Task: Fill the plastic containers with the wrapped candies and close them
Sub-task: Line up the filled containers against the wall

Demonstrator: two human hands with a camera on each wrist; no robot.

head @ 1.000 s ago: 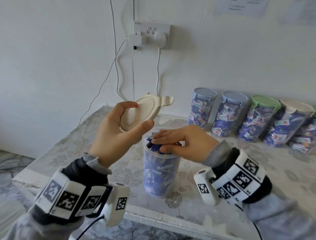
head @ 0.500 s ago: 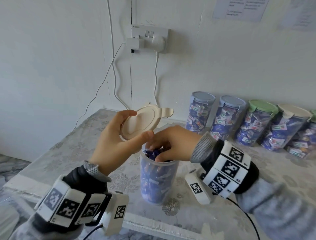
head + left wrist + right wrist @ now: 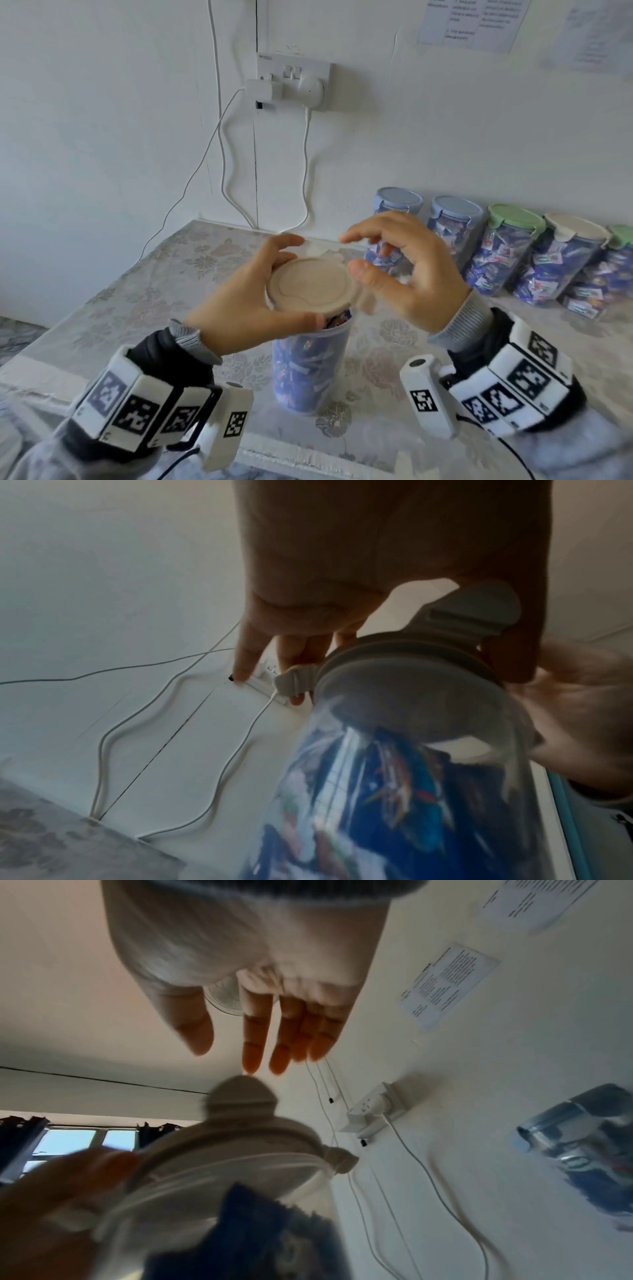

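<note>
Your left hand [image 3: 239, 308] grips the round beige lid [image 3: 311, 286], holding it tilted on the mouth of the clear container [image 3: 308, 370], packed with blue-wrapped candies [image 3: 301, 373], near the tabletop's [image 3: 144, 301] front edge. Your right hand [image 3: 411, 270] hovers beside the lid, fingers spread, holding nothing.

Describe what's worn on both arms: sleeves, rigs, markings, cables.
Both hands are bare. Left hand and right hand each emerge from a grey ribbed cuff under a dark outer sleeve. Each wrist carries a white blocky band tiled with black square fiducial markers, plus a white camera pod. Thin black cables trail from both.
</note>
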